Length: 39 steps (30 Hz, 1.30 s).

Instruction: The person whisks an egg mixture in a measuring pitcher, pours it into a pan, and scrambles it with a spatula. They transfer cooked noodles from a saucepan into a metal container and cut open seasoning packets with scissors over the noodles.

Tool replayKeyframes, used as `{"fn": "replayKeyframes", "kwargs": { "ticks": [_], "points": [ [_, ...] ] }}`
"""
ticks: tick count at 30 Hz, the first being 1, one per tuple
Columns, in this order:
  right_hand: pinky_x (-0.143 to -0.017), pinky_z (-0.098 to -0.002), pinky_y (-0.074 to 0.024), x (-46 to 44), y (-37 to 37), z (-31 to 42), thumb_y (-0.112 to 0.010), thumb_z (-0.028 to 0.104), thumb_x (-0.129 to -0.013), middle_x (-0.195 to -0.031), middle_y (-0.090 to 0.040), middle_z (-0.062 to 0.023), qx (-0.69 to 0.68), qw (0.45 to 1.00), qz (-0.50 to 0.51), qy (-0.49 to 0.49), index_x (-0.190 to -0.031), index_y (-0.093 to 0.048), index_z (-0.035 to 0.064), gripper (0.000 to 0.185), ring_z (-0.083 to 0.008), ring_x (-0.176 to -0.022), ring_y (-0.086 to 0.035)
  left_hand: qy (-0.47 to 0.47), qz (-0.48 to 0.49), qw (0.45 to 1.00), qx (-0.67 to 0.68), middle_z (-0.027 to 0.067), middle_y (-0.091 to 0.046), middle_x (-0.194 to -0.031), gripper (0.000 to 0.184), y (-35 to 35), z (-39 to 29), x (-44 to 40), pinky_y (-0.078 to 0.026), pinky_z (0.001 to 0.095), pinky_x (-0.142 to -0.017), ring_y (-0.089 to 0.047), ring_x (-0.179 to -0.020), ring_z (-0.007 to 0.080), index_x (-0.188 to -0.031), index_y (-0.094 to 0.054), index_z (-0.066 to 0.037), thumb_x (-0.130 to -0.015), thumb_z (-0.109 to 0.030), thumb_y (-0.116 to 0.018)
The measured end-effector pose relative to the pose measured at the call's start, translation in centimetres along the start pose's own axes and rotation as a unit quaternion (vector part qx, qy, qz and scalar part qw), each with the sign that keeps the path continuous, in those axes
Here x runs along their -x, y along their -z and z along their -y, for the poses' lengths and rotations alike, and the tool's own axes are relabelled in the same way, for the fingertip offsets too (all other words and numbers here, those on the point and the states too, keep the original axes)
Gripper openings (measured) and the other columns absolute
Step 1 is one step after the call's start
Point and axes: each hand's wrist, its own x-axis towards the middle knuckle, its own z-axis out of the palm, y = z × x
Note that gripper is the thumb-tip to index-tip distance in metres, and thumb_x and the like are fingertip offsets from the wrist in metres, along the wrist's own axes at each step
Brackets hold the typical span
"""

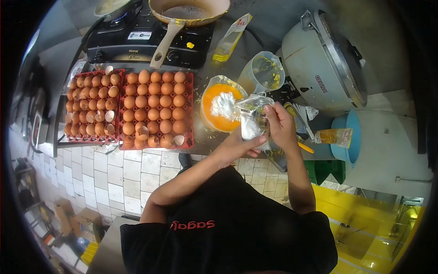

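Observation:
A clear plastic bag of white powder (249, 126) is held between my two hands, tipped toward a clear container (205, 118) on the counter. My left hand (239, 147) grips the lower end of the bag from below, thumb across it. On the bag's right side, near its top, my right hand (280, 124) pinches the plastic. Inside the container is orange beaten egg (211, 94) with a heap of white powder (224, 106) on top. The bag's opening partly covers the container's right edge.
Red trays of brown eggs (154, 101) and cracked shells (109, 116) stand left. Behind are a gas stove (132, 49), a frying pan (191, 18) and a yellow-white packet (232, 37). A plastic jug (262, 73), large rice cooker (310, 59) and blue basin (353, 137) are right.

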Motion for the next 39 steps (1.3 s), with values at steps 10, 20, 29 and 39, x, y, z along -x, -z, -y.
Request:
{"fn": "replayKeyframes", "kwargs": {
  "ticks": [10,20,29,39],
  "points": [
    [-0.061,-0.0194,-0.0405,6.3,7.9,-3.1,-0.052,0.014,-0.1,-0.085,-0.059,0.0003,-0.212,0.944,-0.242,0.077,-0.106,-0.061,0.0019,0.016,-0.0045,-0.072,-0.05,-0.15,-0.035,0.982,-0.111,0.0116,-0.059,-0.111,0.067,-2.0,1.7,1.6,-0.054,0.0342,-0.083,-0.063,-0.097,0.0215,-0.135,-0.038,-0.005,-0.08,-0.007,-0.076],
    [-0.067,-0.0285,-0.0448,11.3,27.4,-19.2,-0.059,0.028,-0.096,-0.079,-0.064,-0.0052,0.013,0.91,-0.378,-0.17,-0.093,-0.067,0.0038,0.025,-0.0157,-0.072,-0.057,-0.116,-0.128,0.978,-0.117,0.011,-0.06,-0.105,0.05,-4.1,7.2,-1.4,-0.055,0.0338,-0.081,-0.064,-0.096,0.023,-0.125,-0.048,-0.001,-0.083,-0.009,-0.073],
    [-0.067,-0.0383,-0.0487,5.6,21.1,-39.2,-0.065,0.024,-0.089,-0.084,-0.066,-0.0126,0.145,0.918,-0.343,-0.134,-0.094,-0.066,0.0044,0.02,-0.0288,-0.074,-0.063,-0.153,-0.307,0.914,-0.215,0.0097,-0.062,-0.1,0.042,-7.1,8.2,-0.9,-0.054,0.0297,-0.078,-0.062,-0.092,0.0177,-0.12,-0.052,0.0,-0.083,-0.004,-0.073],
    [-0.063,-0.0264,-0.0485,7.6,11.3,-17.6,-0.076,0.023,-0.083,-0.094,-0.061,-0.0077,-0.184,0.981,0.065,-0.002,-0.125,-0.058,0.0058,0.049,-0.0125,-0.071,-0.055,-0.241,-0.474,0.815,-0.23,0.0038,-0.063,-0.084,0.023,-4.7,9.6,-0.1,-0.049,0.0229,-0.07,-0.06,-0.076,0.0097,-0.107,-0.057,-0.001,-0.088,-0.008,-0.069]
  ]
}}
